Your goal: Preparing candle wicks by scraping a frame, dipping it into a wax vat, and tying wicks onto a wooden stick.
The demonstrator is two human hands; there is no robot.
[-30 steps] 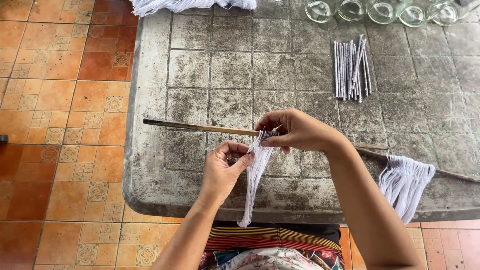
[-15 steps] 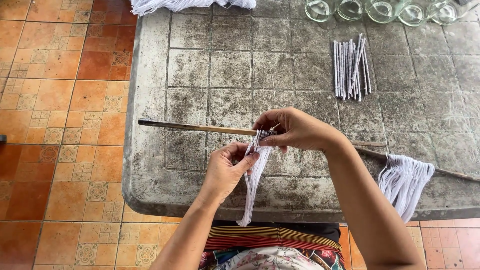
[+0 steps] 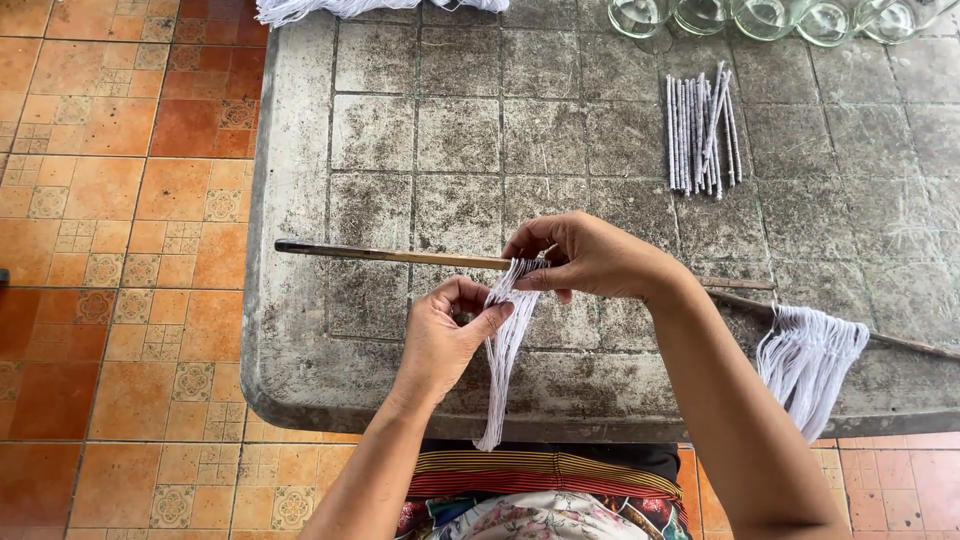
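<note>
A long thin wooden stick [image 3: 390, 255] lies across the grey stone table [image 3: 440, 140]. My right hand [image 3: 590, 262] grips the stick where a bundle of white strings [image 3: 498, 370] loops over it and hangs past the table's front edge. My left hand [image 3: 445, 335] pinches those strings just below the stick, thumb and fingers closed on them. A second white string bundle [image 3: 812, 360] hangs from the stick farther right.
A bunch of white-wrapped sticks [image 3: 702, 135] lies at the back right. Several clear glass jars [image 3: 765, 18] line the far edge, and a heap of white yarn [image 3: 350, 8] rests at the back left. Orange patterned floor tiles [image 3: 110, 250] spread to the left.
My left hand has shifted slightly up and closed tighter on the strings under the stick. The right hand and the stick have barely moved.
</note>
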